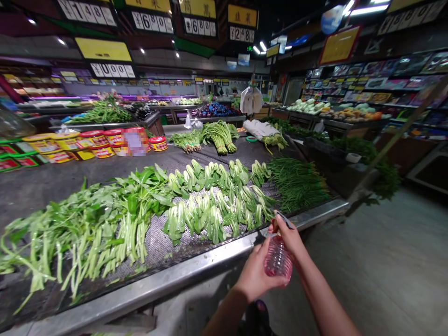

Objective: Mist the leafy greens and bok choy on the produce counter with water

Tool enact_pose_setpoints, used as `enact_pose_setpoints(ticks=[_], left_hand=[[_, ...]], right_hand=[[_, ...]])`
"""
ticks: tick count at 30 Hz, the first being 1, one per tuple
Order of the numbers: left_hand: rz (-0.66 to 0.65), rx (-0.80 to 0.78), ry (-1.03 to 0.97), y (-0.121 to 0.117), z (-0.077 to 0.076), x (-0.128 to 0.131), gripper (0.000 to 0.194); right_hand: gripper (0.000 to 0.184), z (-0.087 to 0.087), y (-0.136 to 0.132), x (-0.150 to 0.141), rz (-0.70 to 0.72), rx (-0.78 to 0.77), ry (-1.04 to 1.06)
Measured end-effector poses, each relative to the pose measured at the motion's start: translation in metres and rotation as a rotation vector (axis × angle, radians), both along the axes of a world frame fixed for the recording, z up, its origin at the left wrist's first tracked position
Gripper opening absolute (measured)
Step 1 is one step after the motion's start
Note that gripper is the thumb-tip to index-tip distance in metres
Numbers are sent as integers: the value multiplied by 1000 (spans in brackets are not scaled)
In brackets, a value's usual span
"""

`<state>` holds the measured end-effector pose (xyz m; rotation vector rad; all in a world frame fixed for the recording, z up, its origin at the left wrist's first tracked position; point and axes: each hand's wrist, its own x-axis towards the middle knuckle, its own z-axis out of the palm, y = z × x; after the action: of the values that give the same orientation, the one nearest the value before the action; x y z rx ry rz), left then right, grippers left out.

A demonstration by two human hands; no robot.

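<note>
A ribbed, see-through pink spray bottle [278,260] is held in front of the display's metal edge. My left hand [256,271] wraps round the bottle's body from the left, thumb along its lower side. Closed round the top of the bottle is my right hand [290,239], with a dark piece of the spray head [285,220] showing by its fingers; the rest of the head is hidden. Just beyond the hands lie rows of small bok choy [214,220] on black mesh. Green chives [296,184] are bundled to their right.
Leafy water spinach [119,224] covers the left of the stand, its stems reaching towards the metal rail [168,285]. Behind are stacked tubs [103,140], tied green bunches [220,136] and a paper-wrapped bundle [264,129]. A slanted pole [408,123] rises at right. Price signs hang overhead.
</note>
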<state>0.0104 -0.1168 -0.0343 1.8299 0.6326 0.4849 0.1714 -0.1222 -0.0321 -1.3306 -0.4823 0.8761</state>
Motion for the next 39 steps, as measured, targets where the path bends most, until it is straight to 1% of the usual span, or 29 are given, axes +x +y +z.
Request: enact_pose_setpoints(ticks=[4, 7, 10, 13, 17, 21, 24, 29, 31, 34, 39], left_hand=[[-12, 17, 7, 1, 0, 1, 110], [-23, 49, 4, 3, 4, 2, 111], [-62, 87, -14, 6, 10, 2, 104], [-119, 96, -33, 7, 13, 1, 100], [-131, 74, -13, 5, 5, 0, 97], [-122, 60, 9, 3, -7, -3, 101], [-112, 55, 26, 4, -12, -6, 100], [-79, 54, -14, 4, -12, -9, 98], [-73, 67, -38, 4, -10, -10, 96], [-52, 92, -52, 3, -9, -11, 97], [1, 96, -38, 2, -16, -16, 100]], right_hand=[[40, 1, -1, 0, 3, 57, 68], [40, 4, -3, 0, -18, 99, 92], [40, 4, -7, -1, -61, 112, 101], [41, 0, -10, -1, -87, 105, 116], [41, -10, -13, -4, -97, 79, 85], [42, -18, -14, -8, -91, 31, 74], [42, -21, -14, -12, -83, 26, 81], [43, -18, -10, -14, -95, 53, 85], [45, -15, -9, -14, -77, 52, 84], [46, -12, -8, -17, -47, 93, 87], [44, -10, -5, -26, 18, 124, 63]])
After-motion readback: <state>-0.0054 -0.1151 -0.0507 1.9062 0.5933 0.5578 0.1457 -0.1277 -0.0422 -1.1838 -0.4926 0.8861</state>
